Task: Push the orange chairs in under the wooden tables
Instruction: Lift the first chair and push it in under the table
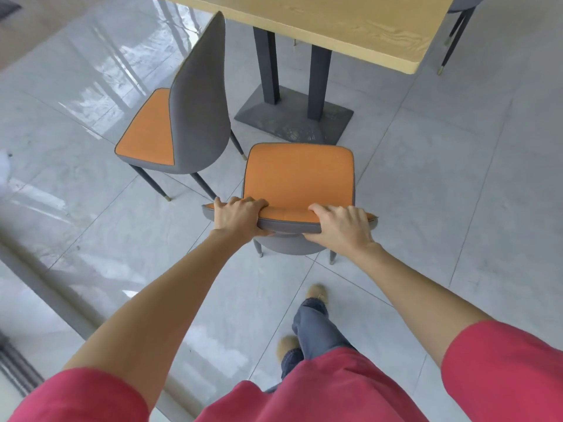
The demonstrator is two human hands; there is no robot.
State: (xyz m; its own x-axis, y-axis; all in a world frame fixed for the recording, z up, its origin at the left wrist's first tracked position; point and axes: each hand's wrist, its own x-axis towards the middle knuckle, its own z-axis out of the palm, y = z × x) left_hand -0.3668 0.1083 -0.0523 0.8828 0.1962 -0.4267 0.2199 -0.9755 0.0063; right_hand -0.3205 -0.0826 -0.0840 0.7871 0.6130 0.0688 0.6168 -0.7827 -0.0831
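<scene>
We had one wide-angle view, worn on the head, that looked forward and steeply down. It sat close above both outstretched arms, took in the tiled floor (457, 193) ahead, and cut off the bench (350, 25) at the top edge.

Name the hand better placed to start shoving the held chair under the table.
Neither clearly: left hand and right hand both grip the backrest top, one toward each end. The wooden table lies straight ahead, so push with both.
</scene>
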